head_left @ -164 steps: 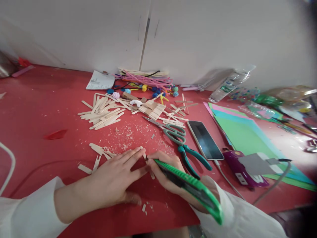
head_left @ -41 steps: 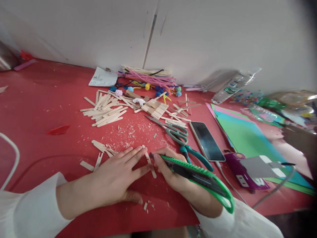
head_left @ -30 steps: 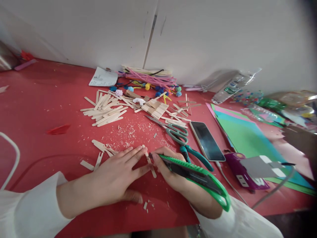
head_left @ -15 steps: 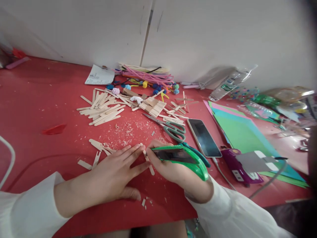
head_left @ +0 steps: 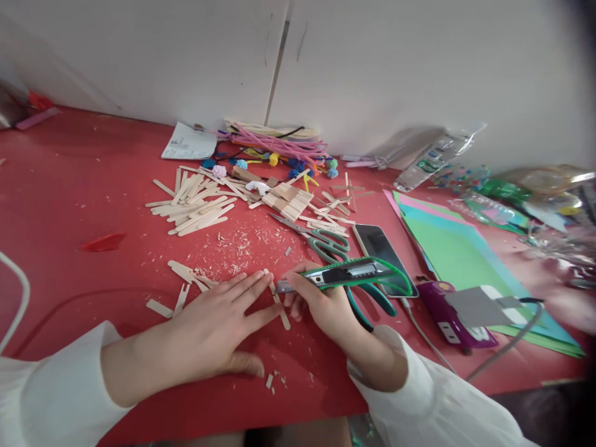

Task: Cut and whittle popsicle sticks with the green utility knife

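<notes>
Left hand (head_left: 200, 338): flat, palm down on red table (head_left: 56, 205), released, fingers spread; fingertips pressed on upper end of thin wooden stick (head_left: 285, 318).
Stick: lying on table btw both hands, slanted, lower end showing past left index.
Right hand (head_left: 321, 304): grasping green utility knife (head_left: 358, 271) nr its front, fingers curled beneath.
Blade (head_left: 283, 286): pointing L, right by stick; touching or just apart, hard to tell from this angle.
Shavings (head_left: 237, 251): scattered beyond left fingers, toward stick pile (head_left: 200, 205).
Cut pieces (head_left: 181, 298): beside left hand, one w/ notched end.
Scissors (head_left: 328, 242): lying beyond right hand, nr phone (head_left: 372, 239).
Phone: partly hidden by knife, white cable at near end.
Pliers (head_left: 379, 300): teal handles, partly behind right hand.
Coloured paper (head_left: 456, 248): stacked at R, nr purple socket block (head_left: 437, 304) w/ grey adapter (head_left: 470, 306).
Back: pink pipe cleaners (head_left: 279, 146) by wall (head_left: 395, 68); bottle (head_left: 426, 164) tilted, farther R.
</notes>
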A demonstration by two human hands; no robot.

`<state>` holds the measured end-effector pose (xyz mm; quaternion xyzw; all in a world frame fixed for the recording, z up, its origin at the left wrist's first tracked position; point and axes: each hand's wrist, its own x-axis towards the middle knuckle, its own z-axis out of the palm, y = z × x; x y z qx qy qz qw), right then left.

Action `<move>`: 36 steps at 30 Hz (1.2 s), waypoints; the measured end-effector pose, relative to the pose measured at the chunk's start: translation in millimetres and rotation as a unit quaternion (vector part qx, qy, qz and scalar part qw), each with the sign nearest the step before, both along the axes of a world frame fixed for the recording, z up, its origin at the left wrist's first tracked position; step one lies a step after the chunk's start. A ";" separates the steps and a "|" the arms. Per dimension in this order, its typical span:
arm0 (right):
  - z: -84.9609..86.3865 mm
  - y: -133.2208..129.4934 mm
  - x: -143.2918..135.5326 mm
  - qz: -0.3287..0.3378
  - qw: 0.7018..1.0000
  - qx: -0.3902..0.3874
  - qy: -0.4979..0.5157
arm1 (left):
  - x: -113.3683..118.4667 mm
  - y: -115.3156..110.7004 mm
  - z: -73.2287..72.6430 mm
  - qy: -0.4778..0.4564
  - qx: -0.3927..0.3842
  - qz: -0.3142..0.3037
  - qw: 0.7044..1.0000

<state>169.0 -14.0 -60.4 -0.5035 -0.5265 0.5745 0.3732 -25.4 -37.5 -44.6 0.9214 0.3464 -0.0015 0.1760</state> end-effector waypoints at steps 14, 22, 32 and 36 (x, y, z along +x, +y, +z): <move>4.6 -8.5 6.8 0.076 0.956 0.204 -0.197 | -0.6 -0.8 -3.0 0.017 0.015 -0.007 1.000; 11.2 -13.5 4.7 0.089 0.930 0.280 -0.221 | 1.3 -1.9 4.7 0.037 0.019 -0.006 0.999; 11.0 -14.9 12.4 0.073 0.910 0.317 -0.257 | 1.6 -2.4 5.5 0.034 0.011 -0.003 0.999; 4.6 -11.9 10.4 0.098 0.920 0.299 -0.231 | 1.4 -2.1 5.9 0.045 0.014 -0.004 0.999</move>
